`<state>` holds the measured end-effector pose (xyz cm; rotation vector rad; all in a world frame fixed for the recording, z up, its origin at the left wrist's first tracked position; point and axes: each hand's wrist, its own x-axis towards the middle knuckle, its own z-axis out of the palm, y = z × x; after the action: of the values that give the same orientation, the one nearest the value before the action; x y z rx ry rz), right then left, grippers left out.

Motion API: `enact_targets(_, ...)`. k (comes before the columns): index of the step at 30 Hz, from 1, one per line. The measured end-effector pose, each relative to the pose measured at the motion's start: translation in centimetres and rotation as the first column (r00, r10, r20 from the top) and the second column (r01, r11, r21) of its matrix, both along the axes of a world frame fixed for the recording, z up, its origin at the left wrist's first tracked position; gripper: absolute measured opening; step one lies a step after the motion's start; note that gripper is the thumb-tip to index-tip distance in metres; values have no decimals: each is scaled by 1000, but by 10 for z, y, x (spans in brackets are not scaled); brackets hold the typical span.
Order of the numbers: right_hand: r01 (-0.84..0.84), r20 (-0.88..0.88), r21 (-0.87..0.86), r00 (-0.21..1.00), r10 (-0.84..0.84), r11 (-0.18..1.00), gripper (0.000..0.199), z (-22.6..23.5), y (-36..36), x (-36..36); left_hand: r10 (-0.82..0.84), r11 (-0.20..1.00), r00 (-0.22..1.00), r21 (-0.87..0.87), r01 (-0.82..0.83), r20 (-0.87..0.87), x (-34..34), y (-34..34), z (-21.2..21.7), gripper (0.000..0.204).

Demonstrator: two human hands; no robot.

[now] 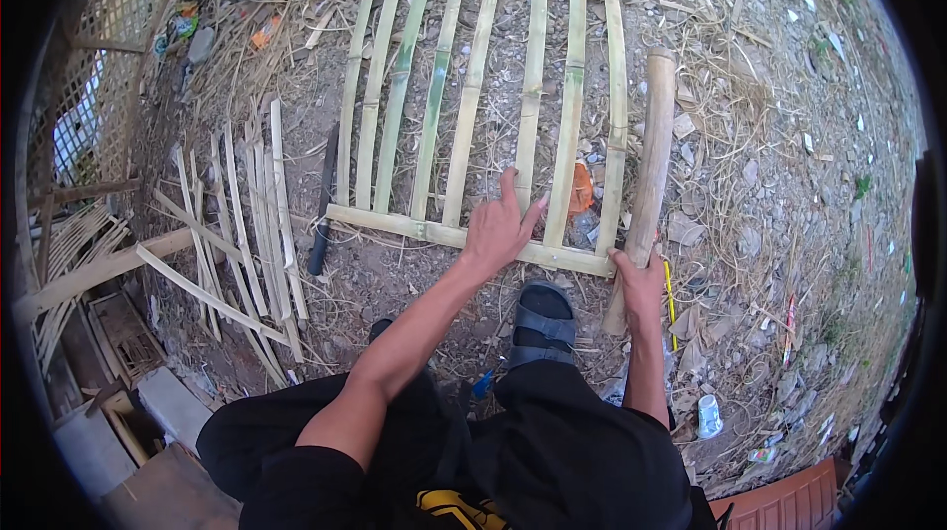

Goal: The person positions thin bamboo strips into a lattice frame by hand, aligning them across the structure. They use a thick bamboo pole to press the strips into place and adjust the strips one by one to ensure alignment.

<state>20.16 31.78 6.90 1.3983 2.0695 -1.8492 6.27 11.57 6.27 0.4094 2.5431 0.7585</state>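
A frame of pale bamboo slats (pixel 478 101) lies flat on the ground ahead of me, with several upright strips fixed between a far crosspiece and a near one. Over its near crosspiece, my left hand (pixel 496 232) is open, index finger and thumb stretched apart. The index fingertip reaches beside one slat, right of the wide middle gap. At the frame's near right corner, my right hand (pixel 641 282) closes round a thick wooden stick (pixel 653 150). The stick lies alongside the frame's right side, its lower end showing past my hand.
A long dark-handled knife (pixel 321 224) lies along the frame's left side. Loose bamboo strips (pixel 242 224) are piled farther left, near a plank (pixel 104 279). My sandalled foot (pixel 543 323) stands close to the near crosspiece. A white cup (pixel 709 417) and dry litter lie at right.
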Motion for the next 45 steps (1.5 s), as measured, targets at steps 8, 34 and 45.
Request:
enact_targets(8, -126, -54, -168, 991, 119, 978, 37, 7, -8, 14, 55, 994, 998, -92, -56, -5, 14, -12, -7, 57)
enact_targets(34, -166, -192, -124, 971, 140, 978, 42, 25, -62, 52, 11, 1000, 988, 7, -10, -153, 21, -55, 30, 42)
enact_targets(45, -232, -142, -145, 967, 212, 962, 42, 30, -49, 55, -429, 903, 790, -195, 383, -438, -96, -96, 22, 37)
